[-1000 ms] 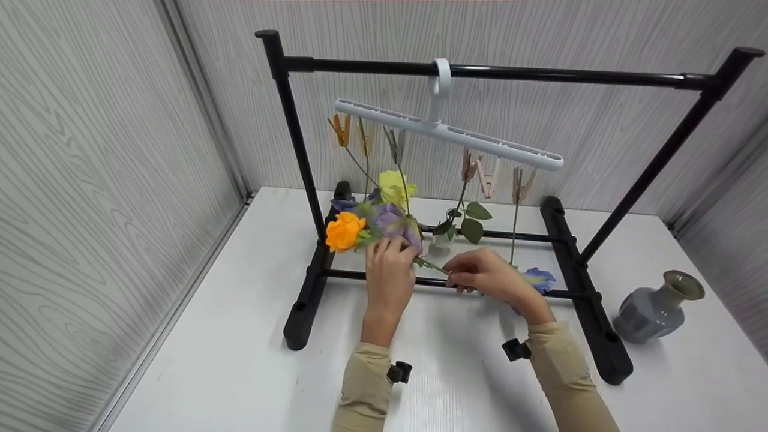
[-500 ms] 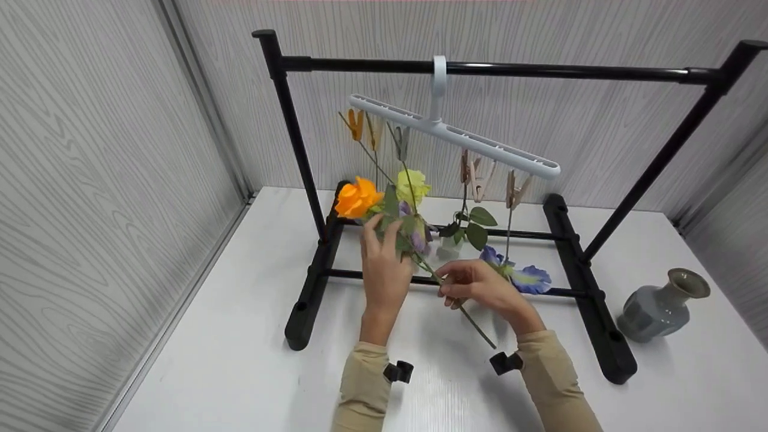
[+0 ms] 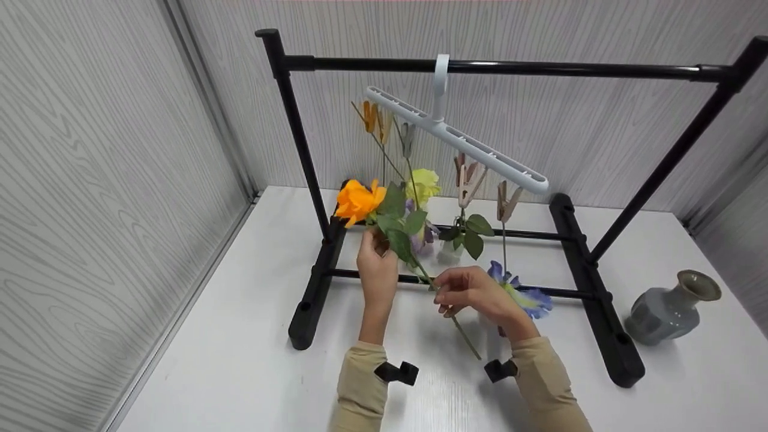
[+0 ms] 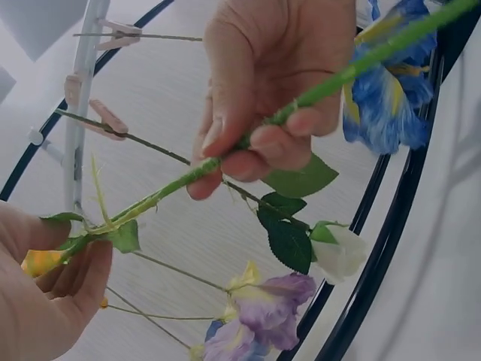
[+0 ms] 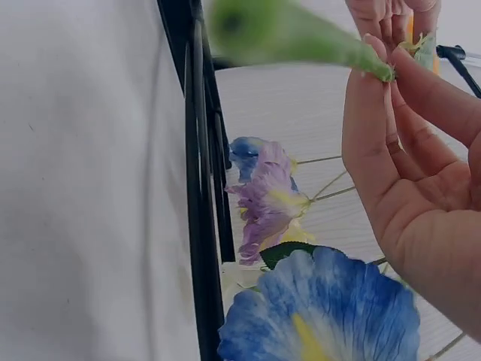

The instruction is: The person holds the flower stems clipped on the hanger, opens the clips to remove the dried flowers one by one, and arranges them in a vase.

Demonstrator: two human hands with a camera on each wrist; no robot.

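Below hanger (image 3: 439,125), on my side: orange flower (image 3: 359,201). Left hand (image 3: 378,273) pinches stem (image 4: 346,75) beside leaves (image 3: 398,244); right hand (image 3: 477,294) pinches it lower. Risk: leaves may snag purple flower (image 4: 274,304) under hanger, tugging it from gray clip (image 3: 407,141); light pinch, stem could slip.

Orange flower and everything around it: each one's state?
Orange flower, unclipped, held by its stem
Left hand, gripping near the bloom
Right hand, pinching the stem lower
Rack, standing
Hanger, hooked on the rack
Blue flower, hanging
Yellow flower, hanging
Purple flower, hanging
White rose, hanging
Vase, upright
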